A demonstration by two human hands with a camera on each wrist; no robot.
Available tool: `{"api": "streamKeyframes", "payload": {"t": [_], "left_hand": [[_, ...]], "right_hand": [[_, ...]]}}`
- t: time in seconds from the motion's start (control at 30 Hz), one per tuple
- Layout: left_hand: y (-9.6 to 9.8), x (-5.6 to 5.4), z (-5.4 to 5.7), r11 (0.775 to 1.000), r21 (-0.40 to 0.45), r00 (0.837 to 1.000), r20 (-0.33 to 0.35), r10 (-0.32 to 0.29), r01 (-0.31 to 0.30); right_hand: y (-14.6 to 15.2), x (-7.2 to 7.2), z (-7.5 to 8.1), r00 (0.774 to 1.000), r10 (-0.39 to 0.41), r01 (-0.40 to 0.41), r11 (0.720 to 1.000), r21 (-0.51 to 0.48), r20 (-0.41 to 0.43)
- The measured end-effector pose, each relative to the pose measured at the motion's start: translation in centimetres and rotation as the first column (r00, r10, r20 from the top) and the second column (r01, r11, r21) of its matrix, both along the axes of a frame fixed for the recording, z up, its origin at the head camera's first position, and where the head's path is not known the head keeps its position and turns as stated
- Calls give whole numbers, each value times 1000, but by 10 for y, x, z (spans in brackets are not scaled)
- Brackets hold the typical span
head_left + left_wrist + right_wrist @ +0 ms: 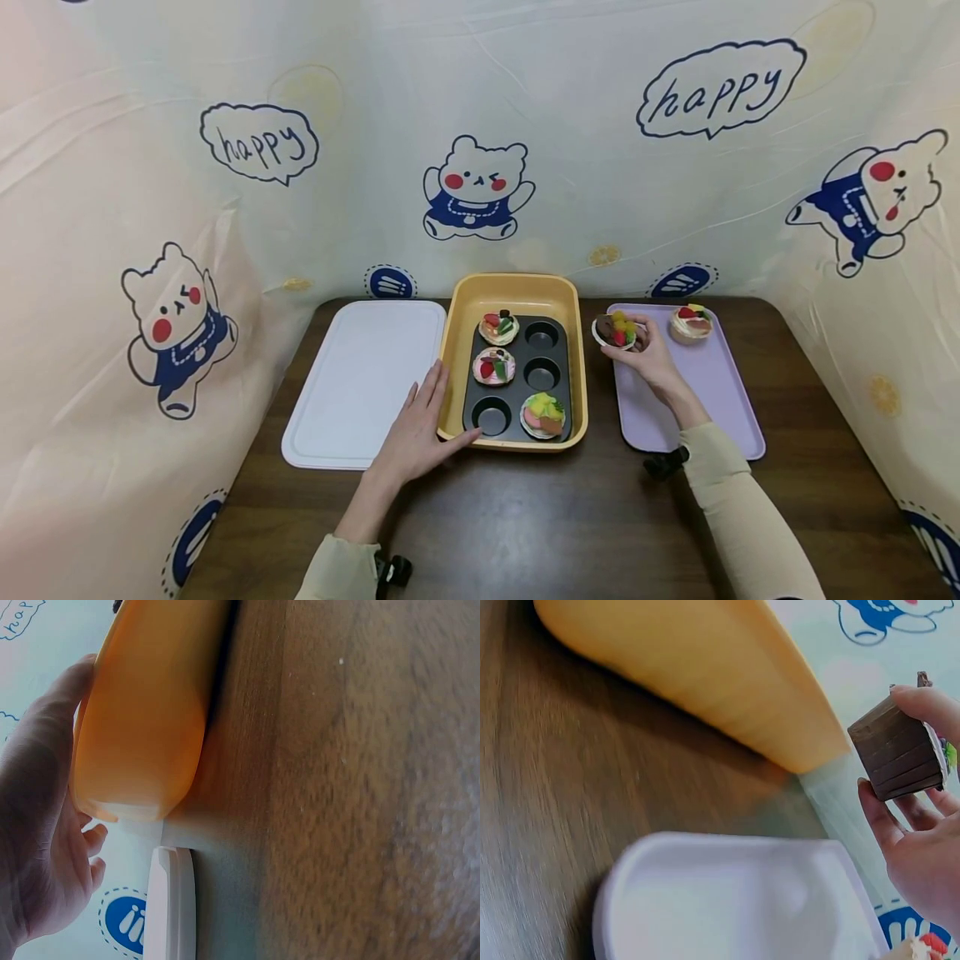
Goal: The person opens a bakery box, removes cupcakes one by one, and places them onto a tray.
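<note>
My right hand (651, 358) grips a brown-cased cupcake (900, 750) topped with fruit and chocolate, holding it in the air by the left edge of the purple tray (652, 421). Thumb and fingers lie on opposite sides of its case. A second cupcake (690, 325) with a pale case sits on that tray. My left hand (422, 429) rests at the front left corner of the yellow bin (517, 287), fingers spread along its rim. Inside the bin lies a dark muffin tin (517, 408). Two cupcakes occupy its left column, back and middle; a yellow-green-topped cupcake (542, 415) fills the front right cup.
A white tray (360, 375) lies on the table left of the bin. The brown wooden table (555, 525) extends in front. A printed cloth (360, 225) with bears hangs behind and at both sides.
</note>
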State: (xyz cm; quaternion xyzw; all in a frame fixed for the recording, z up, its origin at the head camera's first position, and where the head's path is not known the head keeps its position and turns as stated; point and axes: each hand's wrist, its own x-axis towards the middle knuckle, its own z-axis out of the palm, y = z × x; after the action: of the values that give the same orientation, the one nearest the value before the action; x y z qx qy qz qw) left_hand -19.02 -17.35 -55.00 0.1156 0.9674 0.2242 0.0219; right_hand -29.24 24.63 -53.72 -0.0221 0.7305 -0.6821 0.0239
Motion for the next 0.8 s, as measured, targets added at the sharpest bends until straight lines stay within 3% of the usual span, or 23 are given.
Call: {"api": "streamKeyframes", "payload": {"t": [0.4,0.6,0.73,0.8], "left_hand": [[0,0,1,1000,-11,1000,1,2,-2],[1,0,-1,1000,-11,1000,-6,3,-3],[1,-1,-1,1000,-9,1000,-4,5,-5],[1,-1,-2,1000,-6,1000,-6,4,-4]], "right_hand": [[22,-9,-5,998,-55,55,998,0,3],[28,-14,-16,996,-69,66,996,-60,-55],[28,-19,-17,991,-130,130,991,-14,-31],[27,-23,-18,986,-166,167,984,55,-8]]}}
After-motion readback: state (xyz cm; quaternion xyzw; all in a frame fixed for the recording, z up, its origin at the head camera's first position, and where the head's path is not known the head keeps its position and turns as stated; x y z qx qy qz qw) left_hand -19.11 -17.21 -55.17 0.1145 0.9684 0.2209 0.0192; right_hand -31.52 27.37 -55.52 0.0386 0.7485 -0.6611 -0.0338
